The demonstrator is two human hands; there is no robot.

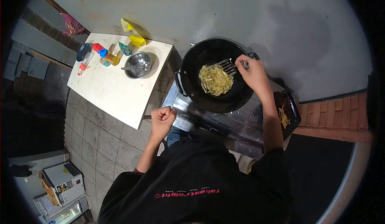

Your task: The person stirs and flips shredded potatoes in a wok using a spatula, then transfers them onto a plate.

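My right hand [252, 75] is wrapped round the handle of a slotted spatula [227, 66] over the black wok [216, 103]. The spatula's slotted blade touches the right side of a heap of pale yellow, thin-cut strips [215, 81], which look like potato, in the wok. The wok stands on a shiny metal gas stove [240, 123]. Left of the stove, in front of my body, my left hand [162, 121] is curled into a fist in the air; nothing shows in it. The wok's left handle [180, 83] is just above and to the right of that fist.
A white table [108, 91] at left bears a metal bowl [138, 65] with a spoon, several bottles and a yellow packet [134, 33]. A dark tray [292, 117] with more strips sits right of the stove. A grey wall [224, 7] rises behind.
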